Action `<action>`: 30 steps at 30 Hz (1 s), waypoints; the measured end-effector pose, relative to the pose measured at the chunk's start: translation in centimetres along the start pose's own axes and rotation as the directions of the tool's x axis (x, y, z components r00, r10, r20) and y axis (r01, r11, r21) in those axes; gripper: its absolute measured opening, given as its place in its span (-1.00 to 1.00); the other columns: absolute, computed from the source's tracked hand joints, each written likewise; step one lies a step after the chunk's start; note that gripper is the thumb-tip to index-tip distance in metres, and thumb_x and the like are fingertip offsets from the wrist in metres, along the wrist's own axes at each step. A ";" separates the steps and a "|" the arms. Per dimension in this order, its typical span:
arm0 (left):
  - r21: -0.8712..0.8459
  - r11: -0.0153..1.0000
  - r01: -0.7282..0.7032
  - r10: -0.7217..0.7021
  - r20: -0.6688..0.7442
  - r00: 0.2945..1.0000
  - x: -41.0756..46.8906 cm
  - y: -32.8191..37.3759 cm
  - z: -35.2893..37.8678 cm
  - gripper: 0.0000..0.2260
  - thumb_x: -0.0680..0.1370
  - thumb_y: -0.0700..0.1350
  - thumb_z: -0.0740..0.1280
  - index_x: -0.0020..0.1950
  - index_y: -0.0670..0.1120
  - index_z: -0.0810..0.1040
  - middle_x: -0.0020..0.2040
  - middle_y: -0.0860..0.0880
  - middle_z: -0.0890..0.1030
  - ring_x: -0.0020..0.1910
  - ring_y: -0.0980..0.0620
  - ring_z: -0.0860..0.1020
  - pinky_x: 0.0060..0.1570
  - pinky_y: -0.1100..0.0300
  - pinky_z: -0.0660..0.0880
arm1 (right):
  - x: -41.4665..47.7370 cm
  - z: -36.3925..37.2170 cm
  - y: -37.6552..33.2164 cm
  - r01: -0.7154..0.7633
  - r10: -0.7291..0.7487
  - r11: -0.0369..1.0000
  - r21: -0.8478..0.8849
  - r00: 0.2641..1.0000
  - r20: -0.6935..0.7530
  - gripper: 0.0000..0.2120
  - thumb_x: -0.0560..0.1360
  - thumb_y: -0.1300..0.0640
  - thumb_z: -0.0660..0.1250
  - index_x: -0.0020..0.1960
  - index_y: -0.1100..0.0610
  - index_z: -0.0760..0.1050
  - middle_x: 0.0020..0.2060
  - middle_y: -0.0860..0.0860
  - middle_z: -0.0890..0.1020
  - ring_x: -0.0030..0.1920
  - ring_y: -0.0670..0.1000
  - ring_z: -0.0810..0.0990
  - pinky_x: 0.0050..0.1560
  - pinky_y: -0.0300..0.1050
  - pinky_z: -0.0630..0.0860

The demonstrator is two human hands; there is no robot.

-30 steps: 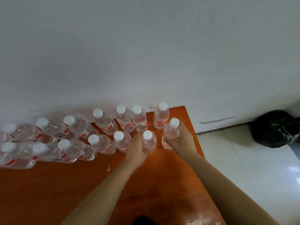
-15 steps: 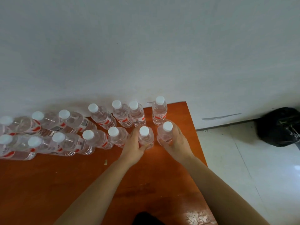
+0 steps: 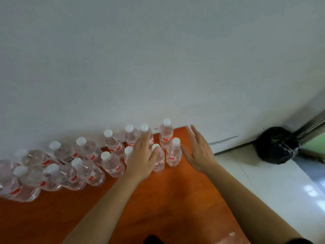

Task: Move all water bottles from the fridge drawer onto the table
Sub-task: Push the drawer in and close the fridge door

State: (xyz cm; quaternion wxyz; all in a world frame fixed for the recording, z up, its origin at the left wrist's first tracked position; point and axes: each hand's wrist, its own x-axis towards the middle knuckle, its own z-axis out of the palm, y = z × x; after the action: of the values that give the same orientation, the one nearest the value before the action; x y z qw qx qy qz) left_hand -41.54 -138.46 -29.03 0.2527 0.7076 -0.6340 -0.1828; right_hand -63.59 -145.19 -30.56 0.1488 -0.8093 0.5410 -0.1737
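Clear plastic with white caps and red labels: the water bottles (image 3: 112, 162) stand upright in two rough rows on the orange-brown table (image 3: 158, 199), packed against the grey wall (image 3: 158, 59); this arrangement appears chosen to keep the near part of the top free and to let the wall back the rear row. The two bottles at the right end of the front row, one (image 3: 158, 160) partly behind the left thumb and one (image 3: 173, 153) just beside it, stand on their bases with no hand around them; the rightmost sits close to the table's right edge, which I judge the one point of risk, since a knock from that side could send it to the white floor (image 3: 263, 173). The left hand (image 3: 142, 155) is flat and spread, fingers extended over the rows, its thumb near the cap of the nearer bottle; whether it touches cannot be told. The right hand (image 3: 198, 152) is likewise spread and empty, palm turned toward the end bottle, clear of it. Both grips are released. A black bag (image 3: 276, 145) lies on the floor in the corner, well apart. The fridge drawer is not in view, so what remains to fetch cannot be judged.
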 end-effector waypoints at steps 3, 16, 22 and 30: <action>0.198 0.974 -0.112 0.139 -0.125 0.982 -0.9 1.5 -2.8 -0.41 0.64 0.29 -0.17 0.62 0.09 -0.04 0.64 0.01 -0.10 0.60 0.00 -0.16 0.54 -0.12 0.02 | -1.9 -2.5 -0.7 -0.035 0.006 0.992 -0.119 0.973 -0.231 -0.35 0.65 -0.26 -0.03 0.63 0.00 -0.05 0.63 0.10 -0.03 0.61 0.13 0.00 0.55 0.20 0.13; 0.222 0.848 -0.481 0.515 -0.135 0.847 -3.8 16.4 -0.4 -0.40 0.66 0.26 -0.12 0.63 0.03 -0.07 0.63 -0.08 -0.16 0.60 -0.08 -0.23 0.54 -0.21 -0.11 | -22.3 -17.8 3.0 -0.517 0.210 0.800 -0.303 0.716 -0.666 -0.32 0.63 -0.22 0.06 0.63 0.07 0.00 0.62 0.18 -0.06 0.61 0.17 -0.11 0.55 0.26 0.00; 0.179 0.715 -0.676 0.679 0.053 0.732 -12.7 26.2 6.4 -0.36 0.63 0.29 -0.16 0.63 0.00 -0.12 0.62 -0.10 -0.23 0.58 -0.11 -0.29 0.53 -0.24 -0.12 | -38.6 -21.2 5.9 -0.700 0.349 0.666 -0.257 0.597 -0.722 -0.31 0.60 -0.22 0.07 0.62 0.06 0.03 0.62 0.18 -0.03 0.61 0.18 -0.08 0.55 0.26 0.02; -0.041 0.454 -0.890 0.879 0.181 0.440 -37.1 42.5 15.3 -0.33 0.61 0.27 -0.16 0.60 -0.09 0.13 0.62 -0.17 0.04 0.60 -0.18 -0.04 0.50 -0.28 0.02 | -69.8 -24.7 7.3 -0.904 0.499 0.410 -0.124 0.336 -0.799 -0.28 0.59 -0.22 0.11 0.62 0.08 -0.03 0.60 0.20 -0.03 0.60 0.23 -0.03 0.55 0.27 -0.02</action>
State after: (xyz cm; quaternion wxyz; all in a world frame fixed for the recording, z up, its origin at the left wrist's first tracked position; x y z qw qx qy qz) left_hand -89.39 -106.52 -18.62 0.2323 0.2608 -0.9347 -0.0665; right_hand -105.26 -84.45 -19.96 -0.2302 -0.3526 0.8870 -0.1896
